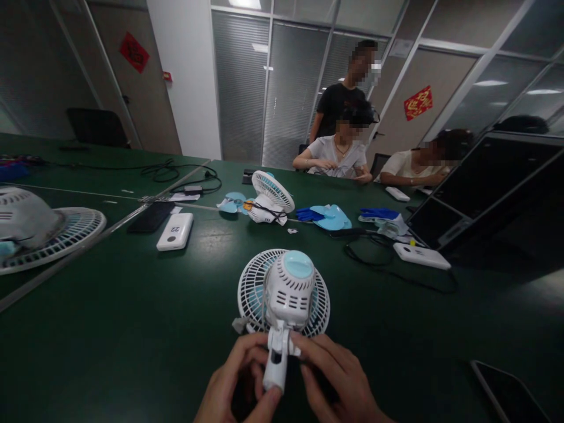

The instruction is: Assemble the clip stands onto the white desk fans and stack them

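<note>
A small white fan [291, 296] with a light-blue cap on its motor housing lies grille-down on the dark green table, its neck [275, 370] pointing towards me. My left hand [231, 373] is closed around the neck, with the thumb near its lower end and fingers at the left of the hinge. At the hinge's right side, my right hand [337, 373] has its fingers closed on a small white knob [294, 345]. Its thumb sits lower, partly under the hand. The power cord and a plug [239, 325] show at the grille's left edge.
Another fan [273, 197] stands farther back, beside blue fan blades [330, 217]. At left lies a large grey-white fan [30, 229]. Power banks [175, 232], cables and a phone [511, 390] are on the table. A black case [497, 194] stands right; several people are across.
</note>
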`<state>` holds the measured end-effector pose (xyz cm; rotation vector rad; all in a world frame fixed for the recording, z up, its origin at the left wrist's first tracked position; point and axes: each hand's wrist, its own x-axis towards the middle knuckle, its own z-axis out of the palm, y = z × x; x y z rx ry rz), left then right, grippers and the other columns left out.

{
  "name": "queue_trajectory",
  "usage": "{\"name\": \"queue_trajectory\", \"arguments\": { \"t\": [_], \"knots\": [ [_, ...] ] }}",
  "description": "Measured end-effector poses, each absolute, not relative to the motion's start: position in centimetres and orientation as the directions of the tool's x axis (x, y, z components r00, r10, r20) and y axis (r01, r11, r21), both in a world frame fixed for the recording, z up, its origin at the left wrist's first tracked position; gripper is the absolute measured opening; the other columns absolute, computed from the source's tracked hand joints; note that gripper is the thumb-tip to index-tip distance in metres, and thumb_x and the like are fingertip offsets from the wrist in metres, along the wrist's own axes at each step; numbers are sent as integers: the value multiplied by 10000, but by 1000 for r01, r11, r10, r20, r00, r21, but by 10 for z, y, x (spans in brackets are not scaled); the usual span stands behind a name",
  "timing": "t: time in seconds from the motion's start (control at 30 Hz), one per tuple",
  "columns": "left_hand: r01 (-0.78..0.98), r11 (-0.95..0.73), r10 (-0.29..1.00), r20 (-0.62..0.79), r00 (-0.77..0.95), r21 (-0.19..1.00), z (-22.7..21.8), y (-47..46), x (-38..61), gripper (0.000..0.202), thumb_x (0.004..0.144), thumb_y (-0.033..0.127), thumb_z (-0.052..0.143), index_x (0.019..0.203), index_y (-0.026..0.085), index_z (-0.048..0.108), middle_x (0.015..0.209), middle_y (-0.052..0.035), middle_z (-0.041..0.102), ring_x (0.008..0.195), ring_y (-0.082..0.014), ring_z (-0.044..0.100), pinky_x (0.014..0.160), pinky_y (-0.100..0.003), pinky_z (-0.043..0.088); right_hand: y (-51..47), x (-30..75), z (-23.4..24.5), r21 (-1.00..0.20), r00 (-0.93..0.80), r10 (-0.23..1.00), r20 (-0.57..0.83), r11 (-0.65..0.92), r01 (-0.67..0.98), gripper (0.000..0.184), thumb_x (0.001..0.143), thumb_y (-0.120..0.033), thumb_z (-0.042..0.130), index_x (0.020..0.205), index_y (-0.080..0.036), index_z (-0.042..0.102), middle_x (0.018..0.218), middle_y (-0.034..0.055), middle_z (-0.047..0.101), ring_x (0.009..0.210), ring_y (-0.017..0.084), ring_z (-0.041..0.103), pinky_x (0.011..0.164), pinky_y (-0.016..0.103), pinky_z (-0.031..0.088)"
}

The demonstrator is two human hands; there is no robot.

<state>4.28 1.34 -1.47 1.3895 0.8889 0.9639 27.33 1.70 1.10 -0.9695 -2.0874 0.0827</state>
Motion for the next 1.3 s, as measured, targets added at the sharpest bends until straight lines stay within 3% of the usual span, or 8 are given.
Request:
{"name": "queue_trajectory", "arguments": {
  "t": [0.13,0.27,0.37,0.53,0.77,1.0,1.1,1.3],
  "knots": [
    [16,-89,918,76,390,996,-17,17,39,429,956,420,658,1358,315,552,971,-23,682,785,-161,603,710,-252,471,17,278,12,-432,-328,755,568,613,662,440,946,-91,538,1339,-256,647,1016,41,781,820,173,786,686,246,618],
    [16,-120,909,103,403,993,-18,19,39,428,963,381,650,1371,327,533,988,-21,685,785,-159,608,713,-250,481,16,281,8,-430,-420,707,569,691,581,449,923,-52,522,1305,-255,642,1016,35,774,811,161,777,654,244,584],
    [3,-104,917,95,388,995,-15,17,41,422,962,381,647,1364,313,538,978,-24,686,779,-159,599,709,-253,478,13,280,3,-422,-443,674,591,726,543,500,910,-39,526,1350,-260,612,1056,36,777,834,156,781,663,237,581],
    [6,-81,925,73,372,997,-9,13,43,412,952,364,644,1351,317,556,963,-13,676,776,-151,579,720,-251,466,13,275,5,-472,-346,770,537,614,633,548,942,-93,517,1465,-253,546,1058,41,778,830,167,785,645,246,589],
    [22,-119,907,100,410,993,-18,16,40,428,980,374,631,1384,329,497,980,-13,665,785,-151,599,725,-251,485,14,278,3,-471,-399,733,551,668,576,422,934,-66,512,1289,-261,632,1018,33,764,802,152,768,632,239,553],
    [26,-141,900,117,419,990,-19,16,40,421,979,367,627,1381,347,503,996,-13,681,796,-152,606,715,-245,482,12,274,2,-490,-354,782,513,605,628,559,955,-92,499,1486,-264,522,1082,46,773,852,159,782,656,230,573],
    [28,-142,902,117,415,990,-18,17,39,417,983,352,628,1382,350,504,990,-9,677,792,-147,608,725,-242,491,12,275,3,-502,-315,816,485,554,664,462,970,-105,515,1394,-272,593,1062,43,770,842,162,775,662,236,569],
    [27,-142,903,118,413,990,-19,17,39,431,987,339,619,1395,356,481,1001,-10,671,795,-148,615,719,-240,500,11,278,-1,-478,-418,735,534,671,567,425,933,-64,504,1284,-271,623,1041,29,766,814,147,769,631,238,529]
  ]
}}
